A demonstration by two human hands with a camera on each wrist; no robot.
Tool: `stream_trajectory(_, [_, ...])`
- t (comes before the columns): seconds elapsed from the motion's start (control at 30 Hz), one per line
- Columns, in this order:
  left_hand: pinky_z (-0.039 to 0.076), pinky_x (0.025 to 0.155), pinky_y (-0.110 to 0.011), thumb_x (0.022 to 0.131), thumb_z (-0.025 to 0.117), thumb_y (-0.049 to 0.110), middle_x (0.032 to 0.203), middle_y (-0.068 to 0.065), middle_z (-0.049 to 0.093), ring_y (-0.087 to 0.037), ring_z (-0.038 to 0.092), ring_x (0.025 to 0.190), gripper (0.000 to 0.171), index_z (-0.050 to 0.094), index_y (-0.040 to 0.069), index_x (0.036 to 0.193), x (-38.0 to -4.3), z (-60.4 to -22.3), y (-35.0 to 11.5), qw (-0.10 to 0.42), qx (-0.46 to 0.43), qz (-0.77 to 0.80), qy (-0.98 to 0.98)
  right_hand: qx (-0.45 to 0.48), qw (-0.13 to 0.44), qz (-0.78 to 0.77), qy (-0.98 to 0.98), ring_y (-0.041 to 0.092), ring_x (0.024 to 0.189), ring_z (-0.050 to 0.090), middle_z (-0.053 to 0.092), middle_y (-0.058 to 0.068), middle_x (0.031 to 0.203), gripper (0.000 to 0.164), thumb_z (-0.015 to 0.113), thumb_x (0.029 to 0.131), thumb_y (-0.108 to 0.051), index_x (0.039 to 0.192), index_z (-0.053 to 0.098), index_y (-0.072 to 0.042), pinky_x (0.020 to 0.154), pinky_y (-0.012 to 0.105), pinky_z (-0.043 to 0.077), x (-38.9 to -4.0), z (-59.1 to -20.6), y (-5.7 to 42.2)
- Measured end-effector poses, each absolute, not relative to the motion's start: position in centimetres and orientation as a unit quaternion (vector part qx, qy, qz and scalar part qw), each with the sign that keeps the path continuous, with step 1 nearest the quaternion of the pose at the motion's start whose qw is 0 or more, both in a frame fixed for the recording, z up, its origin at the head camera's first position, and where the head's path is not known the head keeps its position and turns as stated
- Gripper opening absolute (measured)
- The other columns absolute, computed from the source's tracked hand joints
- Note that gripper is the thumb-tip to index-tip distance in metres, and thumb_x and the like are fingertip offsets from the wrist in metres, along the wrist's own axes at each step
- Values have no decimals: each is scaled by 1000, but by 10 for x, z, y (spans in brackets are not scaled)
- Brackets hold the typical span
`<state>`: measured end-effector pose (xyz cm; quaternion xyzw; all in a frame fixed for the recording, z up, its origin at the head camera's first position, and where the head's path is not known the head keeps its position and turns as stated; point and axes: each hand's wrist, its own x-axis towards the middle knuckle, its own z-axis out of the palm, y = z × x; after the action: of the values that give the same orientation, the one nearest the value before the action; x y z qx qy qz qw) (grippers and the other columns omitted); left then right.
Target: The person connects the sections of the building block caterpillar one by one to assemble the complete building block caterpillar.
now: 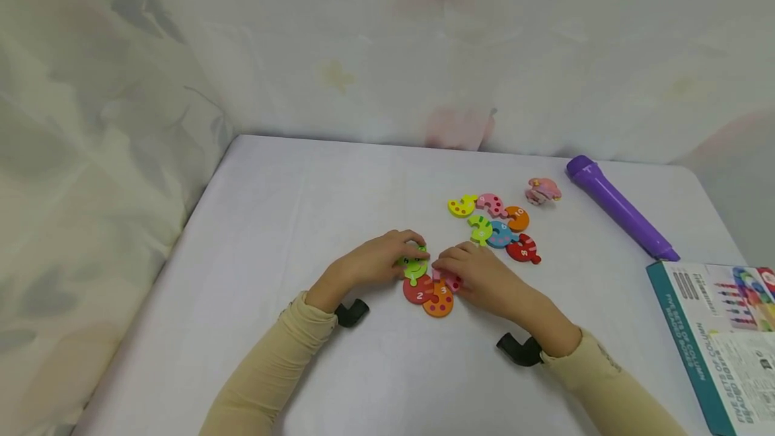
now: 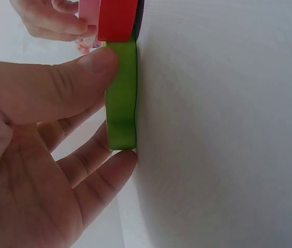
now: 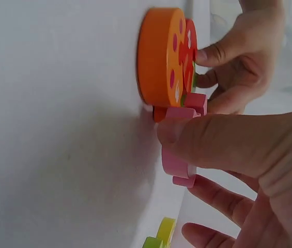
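My left hand [image 1: 377,260] holds a green smiling-face puzzle piece [image 1: 414,270] at the edges; in the left wrist view the thumb lies against the green piece's side [image 2: 122,103]. Joined below it are a red piece numbered 2 [image 1: 416,291] and an orange spotted piece numbered 3 [image 1: 440,304]. With thumb and fingers, my right hand [image 1: 487,280] pinches a pink puzzle piece [image 3: 174,163] beside the orange one. The right wrist view shows the pink piece tilted against the orange piece's edge; whether they interlock I cannot tell.
Several loose number pieces, among them a blue one [image 1: 500,235] and a red one [image 1: 523,248], lie beyond my right hand. Farther right are a small pink figure [image 1: 543,191], a purple microphone-shaped toy [image 1: 622,208] and a printed box [image 1: 714,348] at the table's [image 1: 290,200] right side.
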<state>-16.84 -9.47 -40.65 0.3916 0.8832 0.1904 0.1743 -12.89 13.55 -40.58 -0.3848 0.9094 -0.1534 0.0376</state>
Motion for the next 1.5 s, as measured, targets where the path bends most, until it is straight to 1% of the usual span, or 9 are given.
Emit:
stream_trajectory(0.3, [40,94,-30,84,62,4,129,0,48,-18,46,112,42,61,17,124,-169,-408,-94,177,391,190,883,-393,42,-129,910,21,112,45,57,0,115,43,75,76,-16,117,62,-17,89,43,42,-124,-404,135])
stream_trajectory(0.67, [40,92,-28,84,63,5,128,3,48,-15,45,112,42,61,20,124,-170,-411,-95,174,388,189,886,-388,52,-94,915,24,113,46,58,2,114,48,77,74,-20,118,61,-16,91,48,41,-122,-406,132])
stream_trajectory(0.8, [40,93,-28,84,63,6,129,3,48,-15,45,112,42,61,19,124,-169,-410,-95,176,386,189,886,-389,64,-89,915,24,113,46,57,3,116,49,77,74,-20,120,60,-16,91,48,41,-124,-408,133])
stream_trajectory(0.93, [40,93,-29,84,63,5,129,2,48,-16,45,112,42,61,18,124,-169,-409,-95,177,387,193,884,-384,91,-121,911,25,116,46,56,3,120,54,78,72,-22,122,60,-15,93,48,41,-130,-406,138])
stream_trajectory(1.03, [41,91,-28,84,64,6,128,2,48,-16,45,111,41,61,18,124,-169,-409,-94,176,388,194,884,-351,97,-170,916,26,118,46,56,5,123,56,79,71,-23,123,59,-12,95,48,40,-138,-403,147])
stream_trajectory(1.13, [42,89,-26,84,64,7,128,3,48,-15,45,109,41,61,19,123,-170,-409,-94,174,386,192,885,-292,64,-185,936,29,118,46,54,9,125,57,78,73,-23,124,58,-9,96,49,38,-150,-402,158])
stream_trajectory(1.23, [42,88,-25,84,64,7,128,4,48,-14,45,108,41,61,19,123,-170,-410,-94,176,382,192,887,-226,26,-156,961,34,118,44,52,16,127,59,77,75,-26,126,55,-6,96,53,36,-163,-404,165])
stream_trajectory(1.3, [42,87,-25,84,64,7,129,4,47,-13,45,108,41,61,19,123,-170,-411,-94,180,380,193,887,-188,17,-134,973,37,117,44,50,18,127,61,76,75,-29,126,53,-5,95,55,36,-169,-405,168])
stream_trajectory(1.5, [42,89,-25,85,64,8,129,4,47,-13,45,110,41,61,19,124,-170,-411,-94,181,382,189,886,-151,34,-114,981,39,113,45,51,21,126,66,75,76,-31,129,50,-3,91,56,37,-176,-412,169])
